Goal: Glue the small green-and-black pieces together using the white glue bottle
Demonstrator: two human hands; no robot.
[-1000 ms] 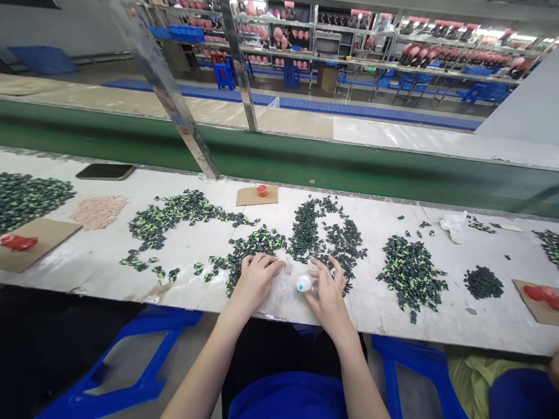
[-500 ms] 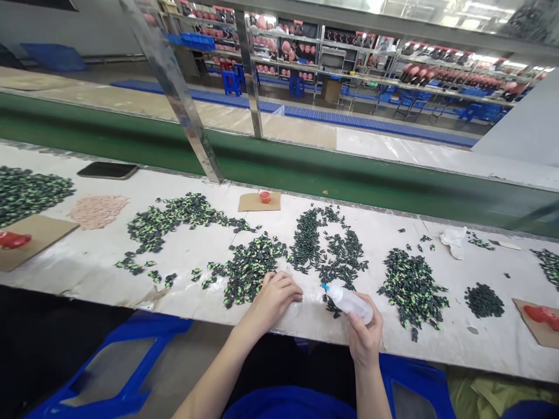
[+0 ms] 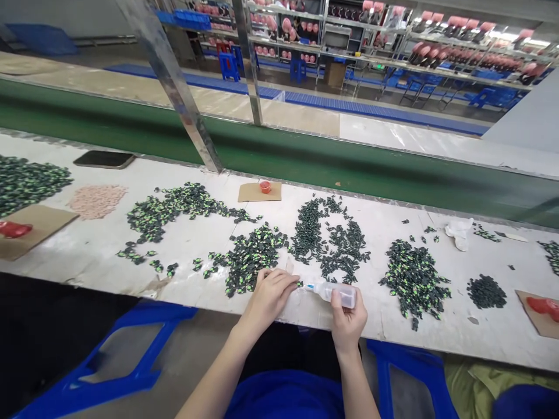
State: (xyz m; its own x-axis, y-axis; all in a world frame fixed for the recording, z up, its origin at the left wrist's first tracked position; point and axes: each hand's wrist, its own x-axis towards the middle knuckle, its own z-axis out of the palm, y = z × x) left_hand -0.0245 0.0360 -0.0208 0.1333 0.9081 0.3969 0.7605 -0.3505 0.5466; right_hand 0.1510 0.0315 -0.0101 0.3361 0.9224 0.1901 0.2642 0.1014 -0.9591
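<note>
The right hand (image 3: 350, 321) grips a squeeze bottle (image 3: 325, 291), likely light, soft and best held round its middle, while the left hand (image 3: 271, 292) pinches a small green-and-black piece (image 3: 300, 284).

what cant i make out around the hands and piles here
Head view: the left hand hides whatever lies beneath its palm.
Head view: the right hand covers part of the bottle.
Head view: the dark piece by the left hand is too small to show detail.
Head view: the picture's left edge cuts off the far-left pile.
</note>
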